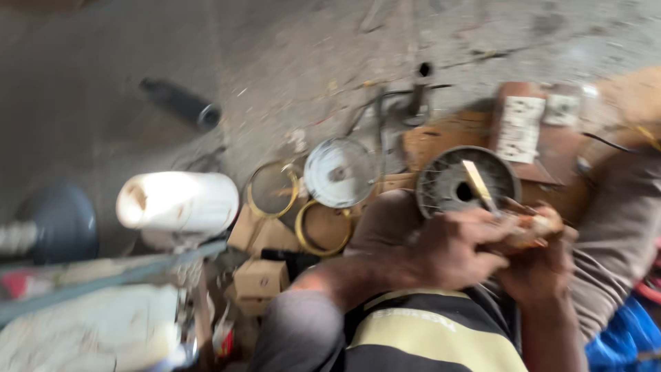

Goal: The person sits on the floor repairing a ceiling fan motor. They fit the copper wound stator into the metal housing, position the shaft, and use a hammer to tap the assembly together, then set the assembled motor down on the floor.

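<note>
Dusty concrete floor (289, 76) forms the background. Both hands, left (451, 248) and right (540, 265), close together around a small brownish part (527, 231) above the lap, near a round wound stator (467, 182). Brass rings (322, 227) lie leftward.

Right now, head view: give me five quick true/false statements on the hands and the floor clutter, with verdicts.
1. Both hands are together on one small object. True: the left hand and right hand close around a small reddish-brown piece.
2. A thin pale strip rises from the hands. True: the strip stands over the round ribbed metal part.
3. The white plastic container stands upright. False: the container lies on its side.
4. Two brass-coloured rings lie on the floor. True: ring and ring sit near the round white disc.
5. The cardboard boxes are right of the hands. False: the boxes are left.
</note>
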